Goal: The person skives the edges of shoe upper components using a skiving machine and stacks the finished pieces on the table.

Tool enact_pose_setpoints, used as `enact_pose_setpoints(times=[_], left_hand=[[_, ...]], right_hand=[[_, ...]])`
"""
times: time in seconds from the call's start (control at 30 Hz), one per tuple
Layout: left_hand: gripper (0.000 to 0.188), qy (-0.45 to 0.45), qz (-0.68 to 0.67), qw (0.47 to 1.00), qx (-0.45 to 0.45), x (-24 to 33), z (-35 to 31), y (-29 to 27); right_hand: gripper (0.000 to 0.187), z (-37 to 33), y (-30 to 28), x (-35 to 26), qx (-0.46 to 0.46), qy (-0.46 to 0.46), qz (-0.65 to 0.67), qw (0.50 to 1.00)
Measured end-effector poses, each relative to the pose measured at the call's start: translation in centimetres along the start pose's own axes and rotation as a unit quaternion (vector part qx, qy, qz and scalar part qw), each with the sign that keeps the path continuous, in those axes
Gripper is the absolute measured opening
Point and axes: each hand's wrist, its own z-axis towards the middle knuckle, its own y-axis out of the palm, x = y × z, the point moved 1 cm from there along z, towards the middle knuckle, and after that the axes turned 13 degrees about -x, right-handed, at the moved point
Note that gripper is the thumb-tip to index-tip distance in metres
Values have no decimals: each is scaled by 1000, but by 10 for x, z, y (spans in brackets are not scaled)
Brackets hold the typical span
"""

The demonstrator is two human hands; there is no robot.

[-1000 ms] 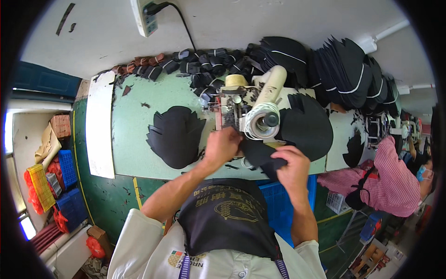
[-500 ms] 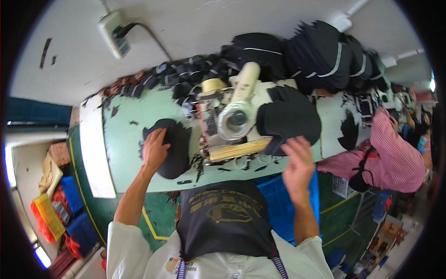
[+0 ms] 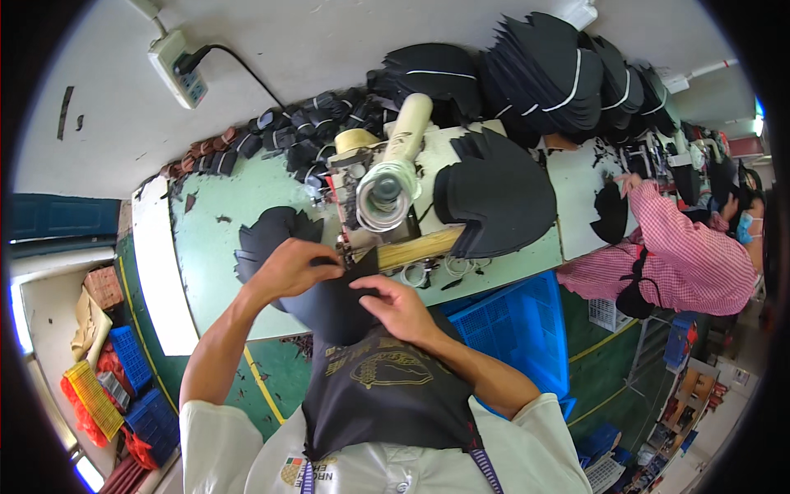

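A flat black cut piece [image 3: 325, 309], smooth and leather-like with a pointed corner, hangs over the table's front edge before my apron. My left hand [image 3: 288, 270] grips its upper edge, fingers curled together. At the piece's right edge is my right hand [image 3: 399, 309], its thumb and forefinger closed on the margin. Just behind my left hand lies a stack of similar black pieces [image 3: 276, 230] with jagged edges. A larger black stack [image 3: 502, 193] rests to the right of the machine [image 3: 391, 189], which has a cream cylindrical arm.
Bundled black pieces [image 3: 551, 78] line the wall behind the green table [image 3: 210, 272]. A yellow strip [image 3: 420, 245] fronts the machine. Below the table edge stands a blue crate [image 3: 527, 329]. A person in a pink checked top [image 3: 683, 247] works at the right. A power socket [image 3: 177, 70] hangs on the wall.
Both hands have come together at the middle, the right one moving in from the right-hand stack. A black piece is now between them, off the left stack.
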Motion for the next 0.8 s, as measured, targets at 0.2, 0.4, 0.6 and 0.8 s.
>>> enact_pose_setpoints(times=[0.2,0.4,0.6,0.8], left_hand=[[25,-98,64,993,34,-7,25,5],[19,-89,158,983,27,5,40,-16],[15,-8,192,944,270,17,56,63],[25,47,-18,987,153,29,35,42]], right_hand=[[32,11,-8,-4,18,67,133,989],[31,22,-8,-4,44,79,246,965],[53,8,-43,-9,188,-38,-134,972],[56,-10,-53,-31,107,-14,32,994]])
